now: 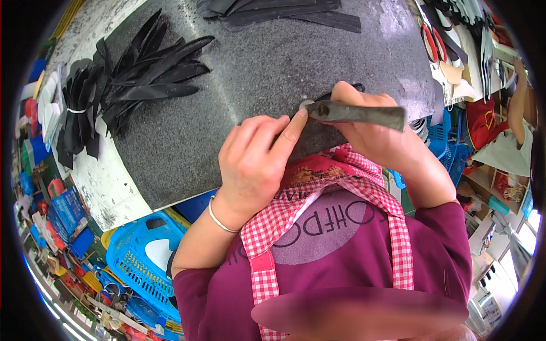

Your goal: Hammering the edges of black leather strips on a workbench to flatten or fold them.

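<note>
My right hand (pixel 369 125) is wrapped round a hammer (pixel 364 113). Its dark metal head faces up toward me, and the handle is hidden below in my grip. Close by on the left, my left hand (pixel 253 156) has its fingers bent and pressed together near the hammer's round face, pinching a black strip (pixel 313 139). Both hands and the hammer hide most of that strip, which lies at the near edge of the grey speckled slab (pixel 182 148). A dark tip of it shows beyond my right fingers.
A pile of black strips (pixel 153 68), with a tied bundle (pixel 77 111) beside it, lies at the slab's left. More black strips (pixel 284 14) lie at the far edge. Red-handled scissors (pixel 433 42) are at far right. A blue basket (pixel 142 256) stands below left.
</note>
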Tool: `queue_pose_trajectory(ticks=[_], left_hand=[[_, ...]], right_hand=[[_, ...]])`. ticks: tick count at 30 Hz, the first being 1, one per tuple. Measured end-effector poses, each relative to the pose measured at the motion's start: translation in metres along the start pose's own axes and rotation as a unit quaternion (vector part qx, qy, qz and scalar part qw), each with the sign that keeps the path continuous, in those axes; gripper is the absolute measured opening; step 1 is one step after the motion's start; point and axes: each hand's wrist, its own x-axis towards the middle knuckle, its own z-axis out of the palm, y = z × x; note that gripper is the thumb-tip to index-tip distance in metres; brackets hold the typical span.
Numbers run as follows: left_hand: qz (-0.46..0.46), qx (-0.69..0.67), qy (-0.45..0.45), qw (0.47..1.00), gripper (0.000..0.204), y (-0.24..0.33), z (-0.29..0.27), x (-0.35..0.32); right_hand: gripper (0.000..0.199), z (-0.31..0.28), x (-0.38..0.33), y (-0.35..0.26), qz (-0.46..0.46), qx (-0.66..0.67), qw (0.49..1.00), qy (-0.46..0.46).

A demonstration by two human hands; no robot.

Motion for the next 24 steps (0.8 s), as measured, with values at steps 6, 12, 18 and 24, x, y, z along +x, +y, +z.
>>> queue_pose_trajectory(ticks=[6, 12, 18, 24], left_hand=[[-0.188, -0.083, 0.008, 0.979, 0.023, -0.043, -0.048, 0.006], [-0.139, 0.263, 0.080, 0.951, 0.024, -0.130, -0.098, 0.006], [0.027, 0.094, 0.101, 0.990, 0.020, -0.067, -0.028, 0.098], [0.023, 0.055, 0.054, 0.997, 0.025, -0.062, 0.035, 0.127]], right_hand=[[0.023, -0.033, -0.001, 0.021, 0.098, 0.046, 0.993, 0.050], [0.016, -0.050, 0.031, 0.051, 0.068, 0.023, 0.988, 0.133], [0.017, -0.049, 0.057, 0.058, 0.074, -0.053, 0.991, 0.102], [0.022, -0.032, 0.058, 0.061, 0.040, -0.090, 0.991, 0.089]])
